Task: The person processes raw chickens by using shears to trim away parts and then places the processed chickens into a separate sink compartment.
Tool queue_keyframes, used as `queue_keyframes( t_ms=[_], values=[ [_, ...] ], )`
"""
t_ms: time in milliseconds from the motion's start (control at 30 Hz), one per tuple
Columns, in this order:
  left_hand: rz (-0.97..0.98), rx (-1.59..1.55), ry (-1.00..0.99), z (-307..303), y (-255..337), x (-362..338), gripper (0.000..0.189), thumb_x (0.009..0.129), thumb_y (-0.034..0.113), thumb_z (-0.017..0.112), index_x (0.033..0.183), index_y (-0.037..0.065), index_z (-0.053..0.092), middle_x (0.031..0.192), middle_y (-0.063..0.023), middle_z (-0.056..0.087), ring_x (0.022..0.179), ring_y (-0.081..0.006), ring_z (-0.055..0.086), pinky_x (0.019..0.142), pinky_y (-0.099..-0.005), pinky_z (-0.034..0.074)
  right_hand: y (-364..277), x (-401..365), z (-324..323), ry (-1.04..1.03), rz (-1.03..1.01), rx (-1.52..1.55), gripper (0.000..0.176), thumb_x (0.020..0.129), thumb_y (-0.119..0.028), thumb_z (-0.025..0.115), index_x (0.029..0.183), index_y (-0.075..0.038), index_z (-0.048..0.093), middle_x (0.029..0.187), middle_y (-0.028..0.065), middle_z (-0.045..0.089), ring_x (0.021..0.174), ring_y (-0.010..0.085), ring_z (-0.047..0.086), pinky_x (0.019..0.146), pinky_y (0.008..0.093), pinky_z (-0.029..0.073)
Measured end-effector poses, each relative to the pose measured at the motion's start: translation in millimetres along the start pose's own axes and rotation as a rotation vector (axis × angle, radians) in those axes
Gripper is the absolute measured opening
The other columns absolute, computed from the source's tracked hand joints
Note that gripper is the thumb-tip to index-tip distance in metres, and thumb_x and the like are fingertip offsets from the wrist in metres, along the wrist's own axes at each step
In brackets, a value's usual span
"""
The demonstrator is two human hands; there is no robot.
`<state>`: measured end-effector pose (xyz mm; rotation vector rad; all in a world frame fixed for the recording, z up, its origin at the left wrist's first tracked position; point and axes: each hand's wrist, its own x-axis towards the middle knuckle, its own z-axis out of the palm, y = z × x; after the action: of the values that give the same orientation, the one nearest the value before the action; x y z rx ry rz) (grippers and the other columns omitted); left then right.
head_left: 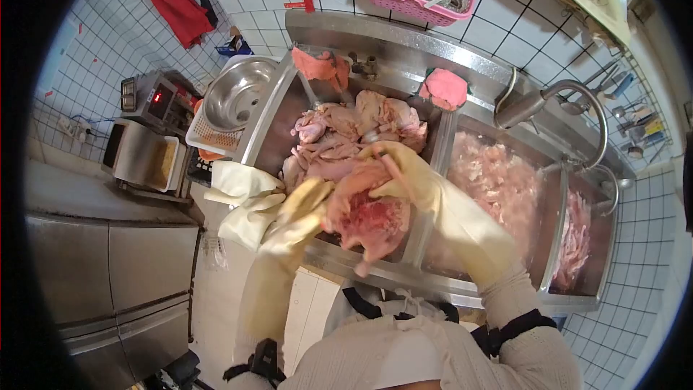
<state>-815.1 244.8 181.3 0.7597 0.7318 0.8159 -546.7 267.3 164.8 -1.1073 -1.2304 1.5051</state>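
Note:
A raw chicken carcass (pixel 368 217) is held over the front of the left sink, its red cavity facing me. My right hand (pixel 397 166), in a long cream rubber glove, is closed on the carcass from above and the right. In a matching glove, my left hand (pixel 307 206) is at the carcass's left side; motion blur hides whether its fingers grip it. Behind both hands, several whole plucked chickens (pixel 354 126) lie heaped in the left sink (pixel 278 112).
Pale meat pieces (pixel 498 188) sit in water in the middle sink, and pinkish strips (pixel 574 238) in the right one. A curved faucet (pixel 599 123) arches over them. Pink cloths (pixel 444 89) hang on the back ledge. A steel bowl (pixel 234 94) stands left of the sinks.

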Motion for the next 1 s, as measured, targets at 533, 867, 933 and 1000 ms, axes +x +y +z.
queue_keyframes(
  t_ms=[533, 867, 933, 1000],
  values=[
    [0.069, 0.063, 0.622, 3, -65, 25, 0.038, 0.085, 0.005, 0.075, 0.120, 0.004, 0.062, 0.107, -0.0063, 0.067, 0.078, -0.0118, 0.064, 0.063, -0.0256, 0.052, -30, -92, 5, 0.026, 0.129, -1.053, 0.047, 0.076, -0.028, 0.083, 0.112, -0.007, 0.059, 0.099, 0.0148, 0.063, 0.090, 0.0302, 0.062, 0.086, 0.0389, 0.054],
    [-0.009, 0.229, 0.445, -15, -49, -4, 0.041, 0.086, 0.005, 0.074, 0.123, 0.001, 0.059, 0.112, -0.0098, 0.067, 0.093, -0.0176, 0.067, 0.077, -0.0307, 0.057, 5, -102, -9, 0.139, 0.520, 0.100, 0.032, 0.081, -0.018, 0.078, 0.102, 0.000, 0.061, 0.096, 0.0103, 0.058, 0.088, 0.0232, 0.057, 0.085, 0.0557, 0.056],
    [-0.053, 0.250, 0.404, -18, -44, -10, 0.042, 0.086, 0.005, 0.073, 0.124, 0.000, 0.058, 0.113, -0.0104, 0.067, 0.096, -0.0189, 0.067, 0.080, -0.0319, 0.057, 11, -109, -13, -0.059, 0.247, -0.373, 0.032, 0.080, -0.018, 0.079, 0.101, -0.001, 0.062, 0.096, 0.0104, 0.058, 0.088, 0.0228, 0.057, 0.085, 0.0557, 0.056],
    [-0.074, 0.254, 0.369, -18, -41, -14, 0.042, 0.086, 0.006, 0.073, 0.125, 0.000, 0.057, 0.114, -0.0103, 0.067, 0.097, -0.0193, 0.068, 0.081, -0.0323, 0.058, 6, -113, -12, -0.046, 0.180, -0.397, 0.024, 0.089, -0.015, 0.071, 0.111, -0.007, 0.065, 0.090, 0.0048, 0.058, 0.088, 0.0210, 0.061, 0.095, 0.0543, 0.052]
  ],
)
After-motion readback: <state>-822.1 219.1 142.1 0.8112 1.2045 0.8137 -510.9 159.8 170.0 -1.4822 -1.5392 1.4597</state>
